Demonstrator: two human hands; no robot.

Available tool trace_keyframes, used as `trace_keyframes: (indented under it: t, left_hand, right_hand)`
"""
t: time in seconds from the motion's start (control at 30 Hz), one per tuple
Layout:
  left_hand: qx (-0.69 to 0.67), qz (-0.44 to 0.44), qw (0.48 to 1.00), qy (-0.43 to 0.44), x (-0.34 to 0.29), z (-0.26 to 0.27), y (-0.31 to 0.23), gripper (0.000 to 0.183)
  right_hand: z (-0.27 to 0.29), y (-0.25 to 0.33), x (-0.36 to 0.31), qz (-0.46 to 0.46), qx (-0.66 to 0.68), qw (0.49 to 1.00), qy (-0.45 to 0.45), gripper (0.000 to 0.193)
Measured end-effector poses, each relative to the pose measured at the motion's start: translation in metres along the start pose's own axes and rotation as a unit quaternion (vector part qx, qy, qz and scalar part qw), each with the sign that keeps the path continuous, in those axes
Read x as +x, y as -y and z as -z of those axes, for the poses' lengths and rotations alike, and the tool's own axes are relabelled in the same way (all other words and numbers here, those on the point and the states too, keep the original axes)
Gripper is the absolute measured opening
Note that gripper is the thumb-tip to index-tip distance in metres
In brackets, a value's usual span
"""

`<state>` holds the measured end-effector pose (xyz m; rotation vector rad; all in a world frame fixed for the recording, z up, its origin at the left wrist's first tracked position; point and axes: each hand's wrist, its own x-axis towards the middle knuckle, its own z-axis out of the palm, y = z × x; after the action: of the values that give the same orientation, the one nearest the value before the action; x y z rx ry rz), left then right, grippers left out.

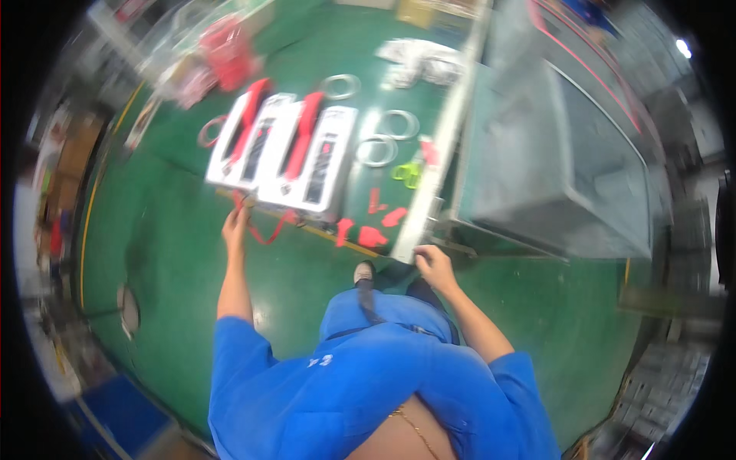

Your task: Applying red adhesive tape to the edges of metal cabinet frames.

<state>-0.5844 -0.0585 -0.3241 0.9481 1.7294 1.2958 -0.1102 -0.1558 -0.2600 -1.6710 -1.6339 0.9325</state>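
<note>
Four white panels (282, 153), perhaps stacked.

Clad in a bright blue short-sleeved work shirt, sleeves ending above the elbows, with a small pale marking on the chest and a thin dark strap running down the front. Bare forearms, left hand (235, 227) and right hand (434, 265) without gloves, rings or watch discernible. Thin gold-coloured chain at the open collar; one pale shoe below.

You're wearing a blue shirt (368, 376), standing over a green table (176, 222) showing white panels (284, 153) with red strips (300, 134).
</note>
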Motion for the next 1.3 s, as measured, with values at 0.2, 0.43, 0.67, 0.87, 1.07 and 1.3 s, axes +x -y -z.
trace_keyframes:
  t: [0.2, 0.43, 0.67, 0.87, 1.07, 1.3]
  left_hand:
    - [-0.09, 0.036, 0.995, 0.02, -0.046, 0.021, 0.018, 0.018]
    - [0.124, 0.099, 0.942, 0.297, -0.195, -0.057, -0.08, 0.014]
    - [0.132, -0.053, 0.874, 0.465, -0.279, -0.188, -0.189, 0.015]
    - [0.133, -0.134, 0.818, 0.543, -0.348, -0.291, -0.226, 0.021]
    - [0.196, -0.087, 0.772, 0.598, -0.363, -0.343, -0.248, 0.023]
    - [0.251, -0.081, 0.843, 0.47, -0.344, -0.342, -0.289, 0.016]
  right_hand:
    - [0.012, -0.027, -0.048, -0.107, 0.032, 0.992, -0.065, 0.018]
    - [0.006, 0.073, -0.019, 0.257, 0.031, 0.966, 0.021, 0.035]
    - [0.114, 0.07, -0.031, 0.205, -0.002, 0.959, 0.195, 0.026]
    - [0.267, 0.006, -0.094, 0.18, -0.013, 0.982, 0.051, 0.011]
    - [0.442, -0.057, -0.151, 0.059, -0.033, 0.994, -0.085, 0.006]
    - [0.586, -0.087, -0.177, -0.076, 0.043, 0.982, -0.168, 0.009]
